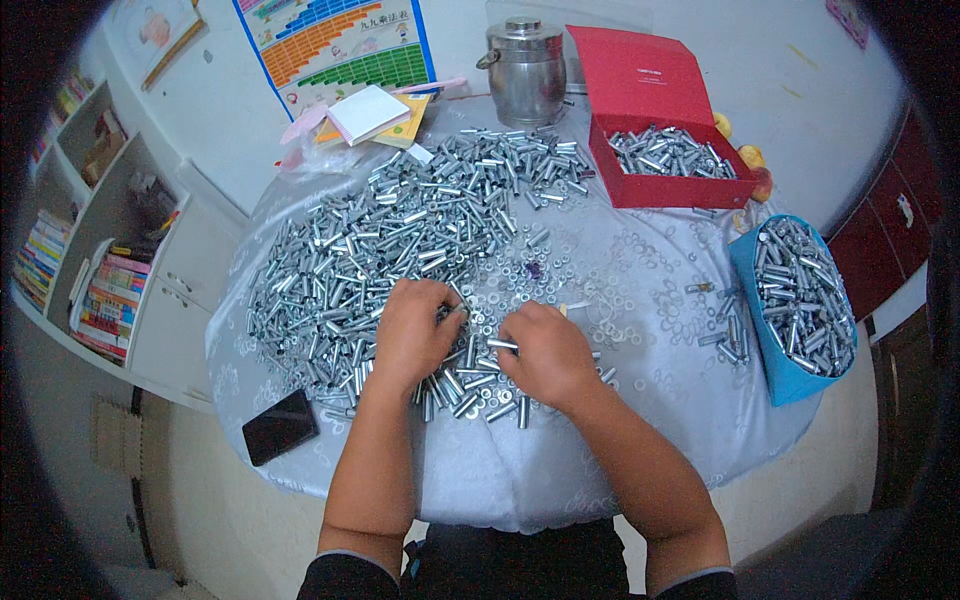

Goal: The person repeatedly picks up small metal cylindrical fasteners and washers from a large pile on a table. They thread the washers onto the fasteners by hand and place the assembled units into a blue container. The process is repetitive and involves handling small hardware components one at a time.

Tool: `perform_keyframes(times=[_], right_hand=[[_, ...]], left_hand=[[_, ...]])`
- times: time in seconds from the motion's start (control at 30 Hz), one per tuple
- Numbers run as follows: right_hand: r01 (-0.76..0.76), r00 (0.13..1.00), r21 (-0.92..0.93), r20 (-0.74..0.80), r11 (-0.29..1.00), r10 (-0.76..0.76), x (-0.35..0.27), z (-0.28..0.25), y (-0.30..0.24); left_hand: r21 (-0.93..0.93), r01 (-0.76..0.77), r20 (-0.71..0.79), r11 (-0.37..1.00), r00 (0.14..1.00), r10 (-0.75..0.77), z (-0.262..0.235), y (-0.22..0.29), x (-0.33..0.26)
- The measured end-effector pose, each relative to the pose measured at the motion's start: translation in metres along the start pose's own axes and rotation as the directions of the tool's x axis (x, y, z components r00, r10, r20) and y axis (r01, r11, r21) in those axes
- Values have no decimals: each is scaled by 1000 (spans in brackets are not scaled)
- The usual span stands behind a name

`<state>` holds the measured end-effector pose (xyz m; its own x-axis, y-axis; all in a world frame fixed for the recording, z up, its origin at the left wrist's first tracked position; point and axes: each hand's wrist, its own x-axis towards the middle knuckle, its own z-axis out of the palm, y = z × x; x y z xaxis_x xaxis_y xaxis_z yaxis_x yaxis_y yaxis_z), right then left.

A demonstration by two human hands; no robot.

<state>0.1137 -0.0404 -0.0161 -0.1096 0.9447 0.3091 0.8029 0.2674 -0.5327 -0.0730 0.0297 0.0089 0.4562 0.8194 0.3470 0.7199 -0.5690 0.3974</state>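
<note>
A big heap of short silver metal sleeves (400,230) covers the left and middle of a round table with a pale cloth (660,400). Small washers (600,290) lie scattered to its right. My left hand (412,335) rests palm down on the heap's near edge, fingers curled around a sleeve. My right hand (548,355) lies beside it, pinching a silver sleeve (500,344) that sticks out toward the left hand. What lies under the palms is hidden.
A red box (670,190) with its lid up holds silver parts at the back right. A blue bin (790,385) full of them stands at the right edge. A steel pot (527,70), notepads (368,112) and a black phone (279,427) are also on the table.
</note>
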Motion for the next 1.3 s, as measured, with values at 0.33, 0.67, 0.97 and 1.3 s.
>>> perform_keyframes(times=[0.33, 0.67, 0.97, 1.3], right_hand=[[-149, 956, 867, 3, 475, 294, 2, -21, 3], [54, 919, 817, -265, 574, 292, 0, -21, -3], [-6, 902, 844, -227, 537, 367, 2, -22, -1], [-77, 925, 793, -169, 604, 340, 1, -15, 7]], left_hand=[[-397, -125, -163, 909, 985, 64, 6, 34, -2], [-452, -162, -147, 877, 983, 106, 10, 46, -6], [-400, -192, -193, 896, 974, 122, 7, 46, -6], [-495, -21, -90, 869, 996, -27, 12, 48, -8]])
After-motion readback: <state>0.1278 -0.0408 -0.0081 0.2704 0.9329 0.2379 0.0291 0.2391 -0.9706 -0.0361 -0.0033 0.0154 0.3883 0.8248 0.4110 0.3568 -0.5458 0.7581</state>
